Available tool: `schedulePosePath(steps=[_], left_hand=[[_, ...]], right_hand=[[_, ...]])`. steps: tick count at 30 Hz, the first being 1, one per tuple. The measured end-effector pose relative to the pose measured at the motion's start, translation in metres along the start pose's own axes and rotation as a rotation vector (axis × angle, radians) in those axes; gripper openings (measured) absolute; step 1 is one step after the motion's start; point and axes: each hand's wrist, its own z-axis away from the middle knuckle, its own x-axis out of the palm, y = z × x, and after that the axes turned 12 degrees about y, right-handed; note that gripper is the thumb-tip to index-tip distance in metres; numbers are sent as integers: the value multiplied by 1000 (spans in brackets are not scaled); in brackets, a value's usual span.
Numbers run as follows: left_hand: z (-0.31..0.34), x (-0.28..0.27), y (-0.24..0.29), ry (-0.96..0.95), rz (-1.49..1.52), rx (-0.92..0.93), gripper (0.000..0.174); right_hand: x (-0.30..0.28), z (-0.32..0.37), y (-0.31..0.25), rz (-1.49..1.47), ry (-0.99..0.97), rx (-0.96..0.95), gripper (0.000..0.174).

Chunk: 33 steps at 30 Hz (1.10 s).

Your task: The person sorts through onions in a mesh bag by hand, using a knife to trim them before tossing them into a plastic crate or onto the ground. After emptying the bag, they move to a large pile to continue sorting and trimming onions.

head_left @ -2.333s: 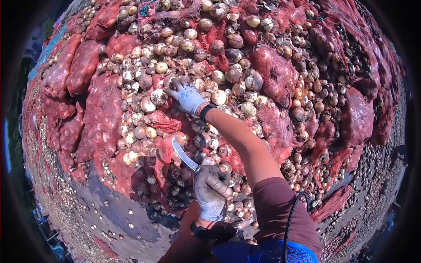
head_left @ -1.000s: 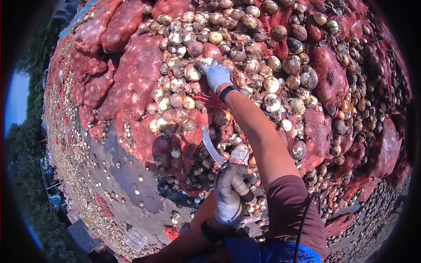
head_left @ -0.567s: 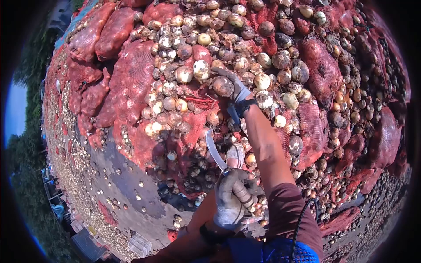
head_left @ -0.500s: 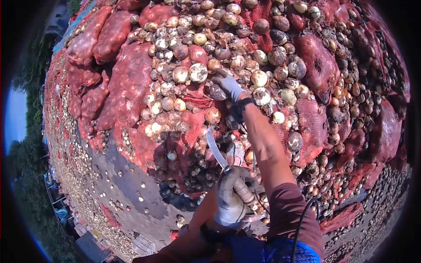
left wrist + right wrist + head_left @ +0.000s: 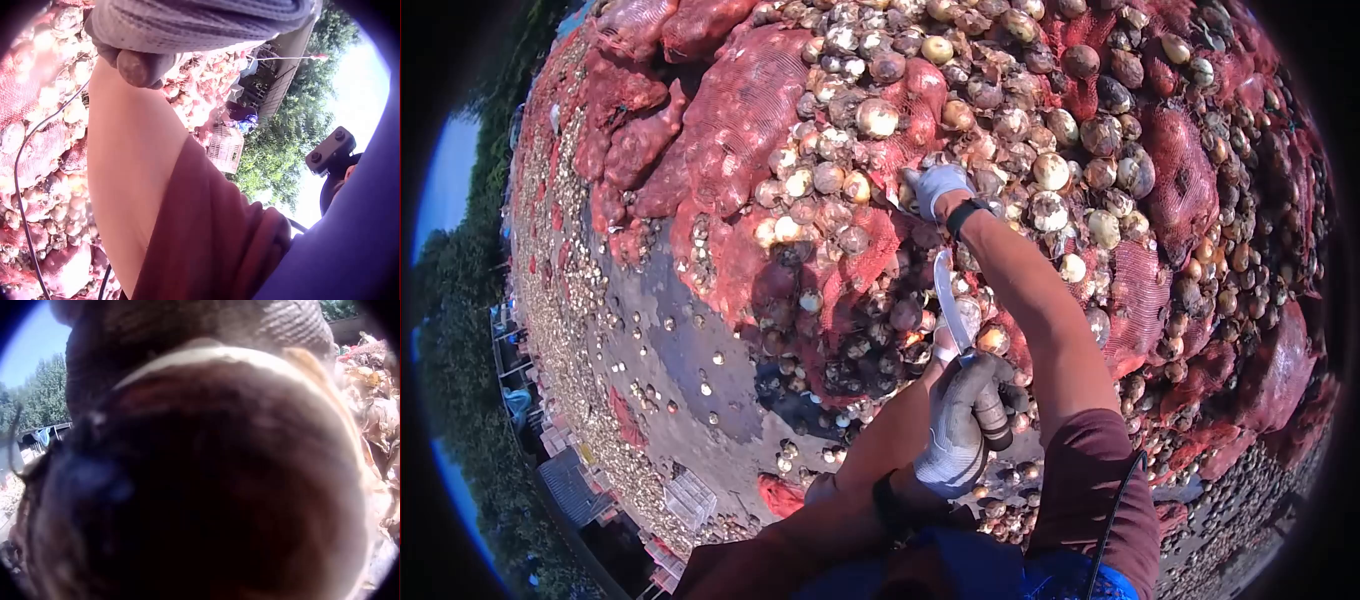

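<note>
In the head view my left hand [image 5: 965,425], in a worn grey-white glove, grips the handle of a curved knife [image 5: 949,305]. Its blade points up, away from me. Farther forward, my gloved right hand [image 5: 941,187] is back-up among the onions, beside red mesh. A large dark onion [image 5: 206,487] with a pale rim fills the right wrist view, the gloved fingers [image 5: 200,331] curled over its top; from the head this onion is hidden beneath the hand. The left wrist view shows the left glove [image 5: 200,25] and a brown rounded end [image 5: 137,67] under it.
Red mesh onion sacks [image 5: 745,110] lie left of the hands, and more [image 5: 1180,185] lie right. Loose onions [image 5: 1050,172] are heaped all around. A shoe [image 5: 962,318] stands near the blade. Grey ground [image 5: 690,300] with scattered onions stretches at left. A black cable [image 5: 1118,515] runs along the right sleeve.
The right hand held a dark onion, turned it, and now lies palm-down by the mesh. One of two pale onions beside it no longer shows. The left hand keeps the knife; the view has shifted.
</note>
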Motion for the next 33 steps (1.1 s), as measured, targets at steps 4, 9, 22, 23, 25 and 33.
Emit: schedulePosePath(steps=[4, 9, 22, 23, 25, 33], left_hand=[[-6, -4, -9, -51, -192, 269, 34], [1, 0, -4, 45, -42, -25, 31], [9, 7, -12, 42, -101, 30, 35], [5, 3, -16, -1, -103, 75, 37], [2, 0, -17, -70, -148, 164, 39], [1, -13, -28, -86, -272, 186, 42]], right_hand=[[2, -14, -22, 4, 21, 108, 37], [-29, 11, 4, -116, -74, -30, 54], [16, 20, 1, -463, -217, 275, 80], [23, 18, 6, -500, -185, 281, 82], [11, 37, 15, -760, -225, 274, 80], [31, 68, 11, -964, -118, 284, 92]])
